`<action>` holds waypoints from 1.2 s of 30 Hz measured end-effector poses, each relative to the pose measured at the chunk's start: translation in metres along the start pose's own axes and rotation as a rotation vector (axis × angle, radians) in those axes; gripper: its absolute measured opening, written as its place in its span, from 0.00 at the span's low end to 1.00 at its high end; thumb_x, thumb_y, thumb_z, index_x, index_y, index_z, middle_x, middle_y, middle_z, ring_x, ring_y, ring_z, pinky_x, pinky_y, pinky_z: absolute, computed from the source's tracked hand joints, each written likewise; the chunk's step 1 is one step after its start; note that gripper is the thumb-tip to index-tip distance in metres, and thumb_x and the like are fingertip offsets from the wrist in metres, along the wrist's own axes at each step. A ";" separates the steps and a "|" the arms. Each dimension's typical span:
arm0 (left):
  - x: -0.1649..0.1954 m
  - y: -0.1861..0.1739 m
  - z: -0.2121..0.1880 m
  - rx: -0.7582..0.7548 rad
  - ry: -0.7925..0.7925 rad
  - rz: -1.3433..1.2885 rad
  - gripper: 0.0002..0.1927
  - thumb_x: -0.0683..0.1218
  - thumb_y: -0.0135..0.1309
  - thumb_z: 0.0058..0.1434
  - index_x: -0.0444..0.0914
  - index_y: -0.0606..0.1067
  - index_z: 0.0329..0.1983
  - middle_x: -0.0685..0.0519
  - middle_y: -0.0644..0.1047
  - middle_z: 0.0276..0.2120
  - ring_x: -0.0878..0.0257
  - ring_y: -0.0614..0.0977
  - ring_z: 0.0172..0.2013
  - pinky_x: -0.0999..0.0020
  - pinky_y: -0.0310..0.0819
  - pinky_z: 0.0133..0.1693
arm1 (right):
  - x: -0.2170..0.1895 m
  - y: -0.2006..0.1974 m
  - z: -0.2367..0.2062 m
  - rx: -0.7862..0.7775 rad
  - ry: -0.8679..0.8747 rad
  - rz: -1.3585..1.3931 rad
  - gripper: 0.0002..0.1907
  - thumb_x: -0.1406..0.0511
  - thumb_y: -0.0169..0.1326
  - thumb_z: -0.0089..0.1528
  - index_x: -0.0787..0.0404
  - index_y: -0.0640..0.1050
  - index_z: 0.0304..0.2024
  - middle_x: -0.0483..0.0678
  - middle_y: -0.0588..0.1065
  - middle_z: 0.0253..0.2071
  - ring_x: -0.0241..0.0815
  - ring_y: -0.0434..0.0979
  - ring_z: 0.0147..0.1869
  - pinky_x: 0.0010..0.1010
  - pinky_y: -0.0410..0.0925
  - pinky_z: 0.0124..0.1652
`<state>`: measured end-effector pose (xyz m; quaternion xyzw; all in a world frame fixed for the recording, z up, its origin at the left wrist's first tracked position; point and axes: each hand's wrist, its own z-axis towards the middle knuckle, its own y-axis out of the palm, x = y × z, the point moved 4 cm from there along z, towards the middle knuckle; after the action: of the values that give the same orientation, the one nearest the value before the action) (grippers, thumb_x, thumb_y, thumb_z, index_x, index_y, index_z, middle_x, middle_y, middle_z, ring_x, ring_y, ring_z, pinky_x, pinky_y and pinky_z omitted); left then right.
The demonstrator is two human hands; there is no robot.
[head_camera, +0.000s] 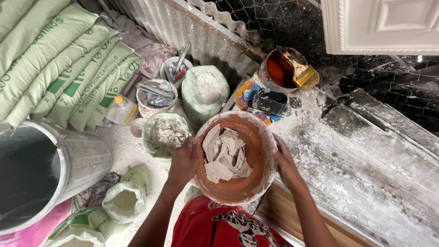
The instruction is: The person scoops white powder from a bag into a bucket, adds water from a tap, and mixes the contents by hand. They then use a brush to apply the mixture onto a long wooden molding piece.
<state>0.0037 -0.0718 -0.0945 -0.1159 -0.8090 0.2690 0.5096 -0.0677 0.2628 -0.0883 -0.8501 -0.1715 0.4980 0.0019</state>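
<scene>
A round orange-brown bowl (pixel 256 151), crusted with white plaster on its rim, sits in the middle of the view with a heap of grey-white plaster shards (pixel 225 155) inside. My left hand (pixel 184 161) grips the bowl's left rim, fingers curled over the edge. On the opposite rim, my right hand (pixel 284 163) clasps the bowl from outside. The bowl tilts slightly toward me, above my red shirt.
An open green sack of white powder (pixel 208 89) and another with plaster lumps (pixel 167 133) stand behind the bowl. Stacked green sacks (pixel 59 59) lie far left, beside a large grey drum (pixel 68 160). A paint tin with a brush (pixel 286 71) rests on the dusty workbench (pixel 366 169).
</scene>
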 end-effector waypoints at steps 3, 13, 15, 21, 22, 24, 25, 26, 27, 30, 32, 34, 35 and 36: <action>-0.021 -0.005 0.040 -0.104 -0.129 -0.115 0.33 0.62 0.29 0.76 0.35 0.68 0.69 0.32 0.79 0.41 0.42 0.83 0.43 0.50 0.76 0.46 | 0.071 0.012 0.009 0.089 0.256 0.147 0.43 0.56 0.55 0.59 0.57 0.56 0.74 0.63 0.47 0.77 0.57 0.47 0.76 0.53 0.44 0.69; 0.047 0.059 0.044 -0.254 0.361 -0.232 0.34 0.54 0.38 0.73 0.32 0.50 0.76 0.29 0.69 0.62 0.38 0.73 0.62 0.51 0.65 0.61 | 0.075 0.016 0.046 0.201 -0.004 0.582 0.38 0.70 0.46 0.56 0.62 0.59 0.70 0.53 0.71 0.58 0.45 0.73 0.55 0.37 0.68 0.55; 0.055 0.050 0.035 -0.341 0.340 -0.091 0.33 0.52 0.38 0.72 0.33 0.49 0.76 0.28 0.72 0.58 0.37 0.77 0.57 0.50 0.69 0.58 | 0.047 0.014 0.048 0.198 -0.080 0.564 0.42 0.72 0.43 0.53 0.55 0.58 0.73 0.46 0.73 0.58 0.37 0.76 0.54 0.31 0.69 0.54; 0.070 0.015 0.031 -0.376 0.408 0.195 0.32 0.48 0.39 0.69 0.37 0.50 0.76 0.29 0.74 0.57 0.35 0.81 0.47 0.45 0.73 0.51 | 0.036 0.021 0.069 0.360 -0.093 0.417 0.35 0.71 0.42 0.63 0.59 0.61 0.75 0.48 0.73 0.47 0.36 0.69 0.40 0.28 0.66 0.40; 0.060 0.016 0.033 -0.471 0.224 0.183 0.34 0.50 0.37 0.71 0.41 0.47 0.78 0.30 0.76 0.53 0.38 0.82 0.47 0.46 0.73 0.52 | 0.041 0.022 0.073 0.384 -0.087 0.409 0.33 0.71 0.42 0.65 0.59 0.62 0.75 0.49 0.73 0.44 0.36 0.68 0.39 0.28 0.65 0.39; 0.039 0.014 0.038 -0.532 0.076 0.006 0.33 0.54 0.36 0.72 0.43 0.48 0.79 0.33 0.78 0.52 0.43 0.83 0.50 0.49 0.74 0.54 | 0.050 0.025 0.083 0.339 -0.113 0.343 0.33 0.70 0.43 0.65 0.59 0.64 0.76 0.49 0.71 0.40 0.37 0.66 0.36 0.28 0.62 0.35; 0.027 0.011 0.042 -0.501 0.107 -0.155 0.32 0.55 0.36 0.72 0.42 0.51 0.76 0.34 0.78 0.54 0.44 0.82 0.53 0.50 0.73 0.56 | 0.055 0.026 0.087 0.319 -0.121 0.310 0.33 0.70 0.43 0.66 0.59 0.65 0.76 0.49 0.69 0.38 0.38 0.65 0.35 0.28 0.61 0.33; 0.013 0.009 0.047 -0.469 0.138 -0.316 0.31 0.57 0.37 0.72 0.40 0.55 0.74 0.36 0.77 0.56 0.46 0.81 0.56 0.52 0.73 0.58 | 0.063 0.026 0.091 0.292 -0.032 0.331 0.35 0.70 0.44 0.62 0.56 0.63 0.74 0.51 0.71 0.39 0.40 0.67 0.35 0.32 0.64 0.34; -0.007 0.006 0.053 -0.453 0.106 -0.456 0.33 0.60 0.32 0.72 0.40 0.56 0.75 0.37 0.74 0.60 0.48 0.77 0.60 0.53 0.69 0.61 | 0.070 0.027 0.095 0.266 0.055 0.351 0.37 0.70 0.45 0.58 0.53 0.62 0.72 0.52 0.72 0.40 0.43 0.69 0.36 0.35 0.66 0.34; -0.076 0.014 0.067 -0.363 -0.019 -0.734 0.40 0.68 0.24 0.71 0.40 0.59 0.76 0.41 0.68 0.68 0.51 0.70 0.67 0.56 0.62 0.66 | 0.086 0.032 0.103 0.178 0.173 0.326 0.34 0.66 0.50 0.56 0.59 0.65 0.67 0.55 0.74 0.49 0.47 0.73 0.48 0.41 0.71 0.45; -0.118 0.030 0.072 -0.285 -0.112 -0.718 0.42 0.69 0.27 0.69 0.38 0.59 0.75 0.40 0.67 0.69 0.50 0.69 0.67 0.55 0.61 0.66 | 0.093 0.041 0.104 0.158 0.234 0.260 0.32 0.62 0.53 0.58 0.65 0.69 0.65 0.57 0.73 0.54 0.52 0.73 0.55 0.46 0.70 0.51; -0.143 0.048 0.072 -0.250 -0.074 -0.750 0.44 0.70 0.31 0.68 0.36 0.59 0.75 0.39 0.67 0.69 0.48 0.68 0.68 0.54 0.60 0.67 | 0.097 0.055 0.101 0.184 0.336 0.171 0.32 0.57 0.53 0.59 0.67 0.72 0.63 0.62 0.71 0.57 0.61 0.70 0.57 0.55 0.67 0.52; -0.152 0.053 0.069 -0.237 -0.035 -0.764 0.45 0.71 0.33 0.67 0.35 0.58 0.75 0.39 0.66 0.70 0.48 0.68 0.68 0.54 0.60 0.67 | 0.095 0.066 0.097 0.157 0.348 0.193 0.32 0.57 0.53 0.59 0.67 0.72 0.62 0.63 0.71 0.56 0.62 0.70 0.57 0.56 0.67 0.53; -0.160 0.052 0.062 -0.223 -0.019 -0.817 0.46 0.71 0.35 0.67 0.34 0.58 0.75 0.38 0.66 0.70 0.47 0.67 0.68 0.54 0.59 0.67 | 0.091 0.080 0.094 0.131 0.360 0.216 0.31 0.57 0.53 0.59 0.66 0.71 0.61 0.64 0.71 0.56 0.64 0.70 0.58 0.57 0.68 0.53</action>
<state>0.0169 -0.1223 -0.2662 0.1625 -0.8171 -0.0434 0.5515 -0.0833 0.1991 -0.2267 -0.9367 -0.0436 0.3456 0.0344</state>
